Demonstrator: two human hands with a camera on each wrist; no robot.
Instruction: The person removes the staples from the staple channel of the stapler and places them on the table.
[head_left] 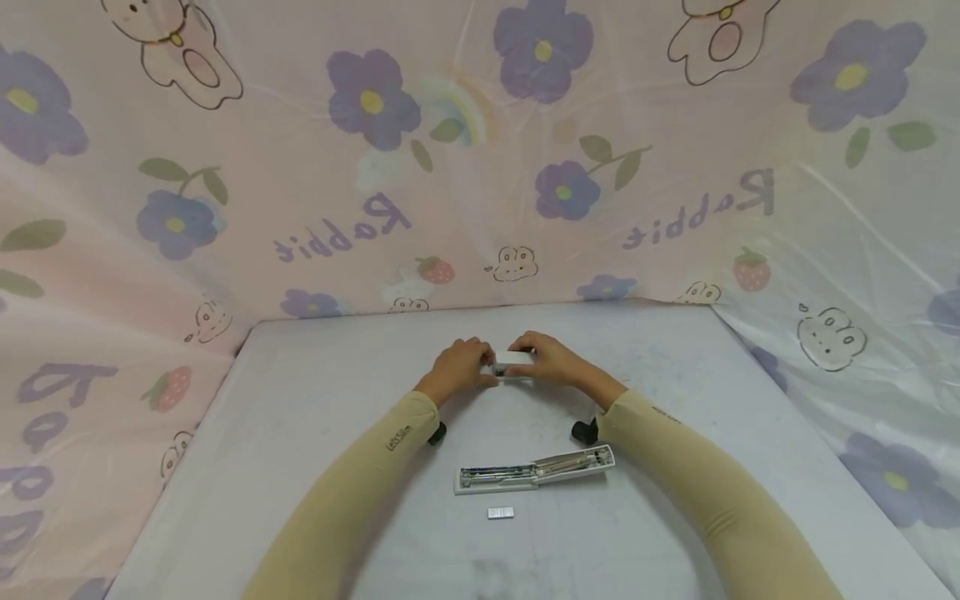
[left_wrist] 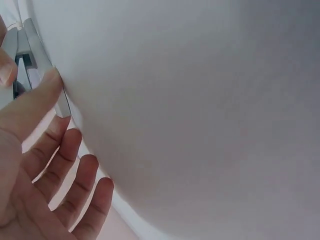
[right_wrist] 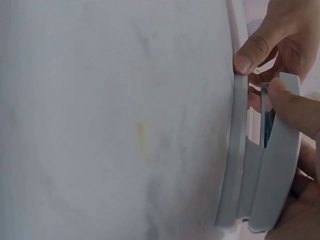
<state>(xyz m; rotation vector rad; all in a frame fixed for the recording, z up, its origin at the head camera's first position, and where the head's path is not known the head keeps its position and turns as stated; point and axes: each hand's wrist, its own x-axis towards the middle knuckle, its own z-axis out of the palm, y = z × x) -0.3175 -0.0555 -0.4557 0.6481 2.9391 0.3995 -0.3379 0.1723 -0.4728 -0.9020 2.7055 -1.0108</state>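
Observation:
A pale grey-white stapler (head_left: 513,359) is between both hands toward the back of the table. My left hand (head_left: 459,367) pinches the end of its base between thumb and index finger; the other fingers are spread in the left wrist view. From the other side, my right hand (head_left: 553,360) grips the upper arm of the stapler (right_wrist: 275,175), thumb along one side and fingers behind. A gap shows between arm and base, with a metal part inside. Nearer me lies a second stapler (head_left: 498,477), opened out with its magazine facing up. Just in front of it is a small strip of staples (head_left: 500,513).
White cloth covers the table (head_left: 337,358). A patterned curtain (head_left: 465,183) hangs behind it and along both sides. Small black devices sit at the wrists, one by the right sleeve (head_left: 690,467) and one by the left sleeve (head_left: 360,483).

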